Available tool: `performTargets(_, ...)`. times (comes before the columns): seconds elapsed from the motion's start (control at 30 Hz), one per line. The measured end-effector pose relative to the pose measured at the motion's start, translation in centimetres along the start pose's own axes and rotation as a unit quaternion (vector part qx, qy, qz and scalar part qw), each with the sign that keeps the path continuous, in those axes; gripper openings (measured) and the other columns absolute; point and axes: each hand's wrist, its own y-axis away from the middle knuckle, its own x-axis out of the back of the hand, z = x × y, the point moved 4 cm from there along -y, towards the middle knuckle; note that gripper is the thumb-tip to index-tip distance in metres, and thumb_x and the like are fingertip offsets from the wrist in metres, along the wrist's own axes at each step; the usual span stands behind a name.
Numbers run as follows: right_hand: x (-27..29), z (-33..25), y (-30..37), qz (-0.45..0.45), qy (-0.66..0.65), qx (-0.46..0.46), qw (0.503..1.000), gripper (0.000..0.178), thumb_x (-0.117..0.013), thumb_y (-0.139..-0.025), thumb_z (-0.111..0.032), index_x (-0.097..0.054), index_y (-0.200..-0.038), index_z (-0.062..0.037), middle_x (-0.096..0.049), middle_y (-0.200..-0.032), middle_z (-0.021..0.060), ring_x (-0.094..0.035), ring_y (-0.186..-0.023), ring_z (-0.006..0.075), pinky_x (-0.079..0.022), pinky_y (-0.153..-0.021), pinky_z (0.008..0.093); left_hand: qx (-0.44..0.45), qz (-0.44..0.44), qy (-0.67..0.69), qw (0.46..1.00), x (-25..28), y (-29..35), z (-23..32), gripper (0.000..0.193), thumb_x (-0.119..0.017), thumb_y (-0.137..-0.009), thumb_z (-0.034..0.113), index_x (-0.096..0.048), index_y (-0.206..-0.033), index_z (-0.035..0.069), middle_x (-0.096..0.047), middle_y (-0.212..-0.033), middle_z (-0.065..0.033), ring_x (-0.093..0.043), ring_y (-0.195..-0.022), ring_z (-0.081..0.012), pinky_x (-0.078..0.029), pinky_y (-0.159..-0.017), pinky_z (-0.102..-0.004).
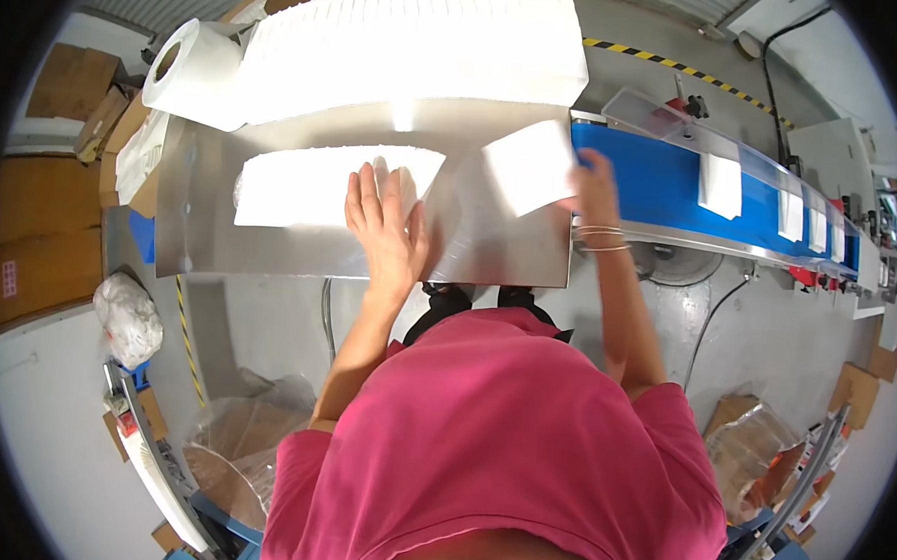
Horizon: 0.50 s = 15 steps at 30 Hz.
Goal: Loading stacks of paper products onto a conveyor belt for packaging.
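Note:
My left hand (pixel 381 222) lies with fingers stretched out on the right part of a row of white folded sheets (pixel 297 185), which rests on a steel table (pixel 200 239). At the table's right end my right hand (pixel 595 186), slightly blurred, pinches the right edge of a white folded sheet (pixel 529 167). That sheet is held tilted beside the near end of a blue conveyor belt (pixel 643 178). Whether it is cloth or paper I cannot tell.
A long block of stacked white sheets (pixel 419 44) and a white roll (pixel 192 69) fill the table's back. Several white sheets (pixel 720 185) lie spaced along the belt, under a clear guard (pixel 666 119). Cardboard boxes (pixel 72 81) stand at the left.

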Motion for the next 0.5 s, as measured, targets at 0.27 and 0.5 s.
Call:
performTargets(0.27, 3.1, -5.0, 1.1, 0.22, 0.426, 0.253, 0.841, 0.046, -0.058, -0.088, -0.037, -0.051, -0.119, -0.0045, -0.065, -0.089, 0.0144, -0.064, -0.079, 0.0325, -0.052, -0.068, 0.04, -0.027, -0.043, -0.007, 0.999, -0.2, -0.3, 0.4, 0.036, -0.063, -0.074, 0.002, -0.064, -0.11, 0.009, -0.038, -0.14, -0.0174, -0.028, -0.132, -0.0412, -0.021, -0.106, -0.0562)
performTargets(0.5, -11.7, -3.2, 3.3, -0.222, 0.085, -0.055, 0.97, 0.063, -0.062, -0.082, -0.027, -0.035, -0.131, 0.0014, -0.057, -0.098, 0.0172, -0.061, -0.078, 0.0227, -0.055, -0.058, 0.0329, -0.044, -0.075, 0.019, 0.996, 0.4, -0.4, 1.5, 0.022, -0.067, -0.075, 0.014, -0.067, -0.097, 0.01, -0.031, -0.145, -0.0196, -0.021, -0.136, -0.043, -0.01, -0.107, -0.0588)
